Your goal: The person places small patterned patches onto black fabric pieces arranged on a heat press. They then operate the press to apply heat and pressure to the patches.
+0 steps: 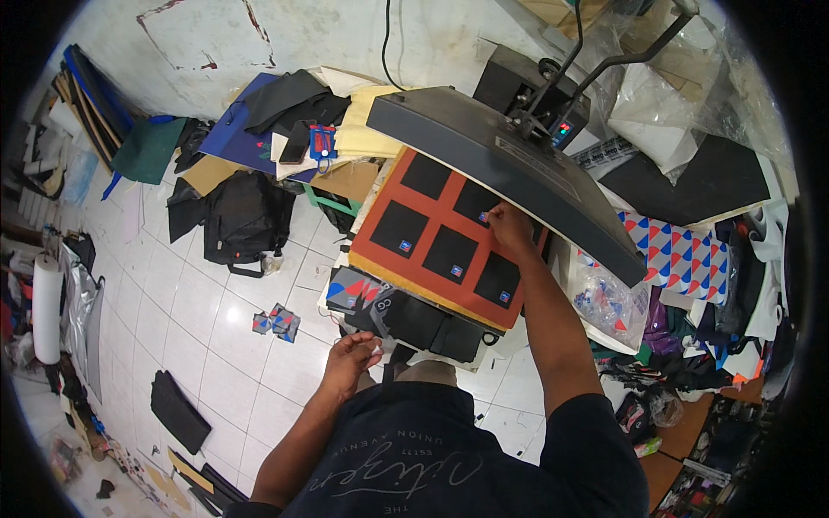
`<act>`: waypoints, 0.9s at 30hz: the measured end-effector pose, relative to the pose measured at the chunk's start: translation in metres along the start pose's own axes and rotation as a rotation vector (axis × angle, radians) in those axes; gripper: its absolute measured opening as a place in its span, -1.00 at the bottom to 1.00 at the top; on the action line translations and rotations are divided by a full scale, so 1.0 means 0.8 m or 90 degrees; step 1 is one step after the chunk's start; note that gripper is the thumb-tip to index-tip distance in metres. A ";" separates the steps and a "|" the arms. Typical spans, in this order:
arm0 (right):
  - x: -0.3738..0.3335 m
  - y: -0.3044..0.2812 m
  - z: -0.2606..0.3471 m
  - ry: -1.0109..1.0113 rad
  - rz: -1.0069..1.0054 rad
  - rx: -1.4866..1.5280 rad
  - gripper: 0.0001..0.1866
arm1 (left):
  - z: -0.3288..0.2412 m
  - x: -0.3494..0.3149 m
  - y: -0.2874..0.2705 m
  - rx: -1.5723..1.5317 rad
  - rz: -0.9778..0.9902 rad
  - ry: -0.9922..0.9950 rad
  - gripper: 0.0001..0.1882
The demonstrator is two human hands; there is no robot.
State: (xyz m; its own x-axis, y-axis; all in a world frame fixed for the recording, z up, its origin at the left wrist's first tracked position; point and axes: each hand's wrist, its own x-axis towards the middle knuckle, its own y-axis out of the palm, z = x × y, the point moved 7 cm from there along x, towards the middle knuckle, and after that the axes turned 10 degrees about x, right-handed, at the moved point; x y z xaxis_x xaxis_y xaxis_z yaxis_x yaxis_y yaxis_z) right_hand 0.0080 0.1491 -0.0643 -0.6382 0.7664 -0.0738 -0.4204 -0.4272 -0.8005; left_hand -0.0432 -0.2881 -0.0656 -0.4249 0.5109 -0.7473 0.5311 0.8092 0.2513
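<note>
My right hand (511,226) reaches in under the raised upper plate (509,160) of a heat press. Its fingers are closed together at a small blue transfer (484,217) on a black fabric square (471,202) in the back row. Several other black squares (400,226) lie in rows on the orange-red pad (414,198); those in the front row each bear a small blue emblem at one corner. My left hand (348,361) is held in front of the press, its fingers pinched on a small whitish piece (377,349) that I cannot identify.
Dark fabric pieces (432,328) lie below the pad's front edge. Printed scraps (278,322), a black bag (246,220) and a folded black cloth (180,412) lie on the tiled floor. A phone (295,142) rests left of the press; a plastic bag of small pieces (609,302) sits right.
</note>
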 end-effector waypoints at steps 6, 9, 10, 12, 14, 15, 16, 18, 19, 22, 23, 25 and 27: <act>-0.005 -0.003 0.007 0.028 0.004 0.007 -0.77 | 0.006 0.001 -0.005 -0.007 -0.009 -0.003 -0.71; -0.005 -0.003 0.005 0.043 0.006 0.023 -0.78 | 0.009 0.001 -0.008 0.000 -0.019 -0.014 -0.71; -0.004 -0.002 0.001 0.028 -0.007 0.020 -0.78 | 0.008 0.000 -0.007 0.005 -0.023 -0.018 -0.71; -0.003 -0.001 -0.001 0.004 -0.014 0.020 -0.78 | 0.007 0.000 -0.006 0.004 -0.022 -0.016 -0.71; -0.002 0.001 0.002 -0.013 -0.005 0.023 -0.76 | 0.011 0.000 -0.009 -0.007 -0.014 -0.004 -0.70; -0.001 0.000 0.001 -0.025 -0.014 0.000 -0.78 | 0.011 0.000 -0.008 -0.007 -0.016 -0.009 -0.70; 0.000 0.001 0.000 -0.037 -0.023 -0.022 -0.79 | 0.011 0.000 -0.008 -0.006 -0.018 -0.014 -0.70; 0.000 0.004 -0.004 -0.053 -0.038 -0.020 -0.80 | 0.007 -0.002 -0.006 -0.002 -0.023 -0.016 -0.71; 0.000 0.006 -0.007 -0.057 -0.044 0.003 -0.80 | 0.007 -0.001 -0.006 0.004 -0.021 -0.016 -0.71; 0.000 0.007 -0.010 -0.055 -0.055 0.037 -0.80 | 0.009 0.000 -0.009 0.013 -0.017 -0.016 -0.70; 0.001 0.007 -0.009 -0.052 -0.057 0.042 -0.81 | 0.011 0.002 -0.010 0.011 -0.014 -0.014 -0.70; 0.000 0.005 -0.008 -0.072 -0.079 0.027 -0.81 | 0.012 0.001 -0.010 0.008 -0.008 -0.016 -0.71; 0.000 0.005 -0.010 -0.064 -0.087 0.015 -0.82 | 0.012 0.000 -0.009 0.005 -0.006 -0.021 -0.73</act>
State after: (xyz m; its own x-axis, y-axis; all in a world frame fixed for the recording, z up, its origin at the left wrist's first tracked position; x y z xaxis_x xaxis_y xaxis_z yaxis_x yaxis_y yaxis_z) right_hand 0.0117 0.1512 -0.0721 -0.6350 0.7665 0.0960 -0.5219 -0.3340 -0.7849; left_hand -0.0403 -0.2967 -0.0734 -0.4056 0.4933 -0.7695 0.5332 0.8115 0.2392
